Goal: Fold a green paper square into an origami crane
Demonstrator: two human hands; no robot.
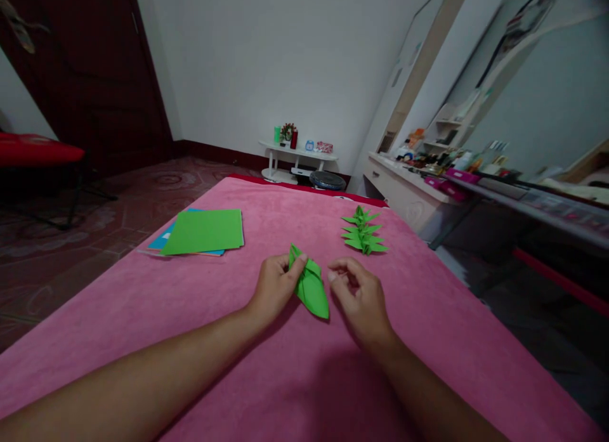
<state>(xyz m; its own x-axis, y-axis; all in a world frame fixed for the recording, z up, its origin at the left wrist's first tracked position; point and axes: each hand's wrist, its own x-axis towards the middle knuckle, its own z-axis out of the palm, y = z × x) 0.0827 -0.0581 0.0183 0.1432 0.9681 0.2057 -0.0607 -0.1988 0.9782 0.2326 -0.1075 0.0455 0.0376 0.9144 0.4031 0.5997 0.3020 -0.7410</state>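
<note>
Pinched between the thumb and fingers of my left hand (280,282) is a folded piece of green paper (314,291), its pointed end tilted down to the right. Just right of that paper, apart from it, my right hand (358,296) has its fingers curled with a gap between thumb and forefinger; nothing shows in them. Beyond my right hand, several green folded-paper pieces (365,234) with sharp points lie in a row. On the left side of the pink cloth rests a stack of coloured paper sheets (204,231), green on top with blue beneath.
A pink cloth (200,391) covers the surface under my hands. Past its far edge stands a small white table (299,151) with various items. To the right is a cluttered dressing table (409,185); a red seat (40,149) stands at the left.
</note>
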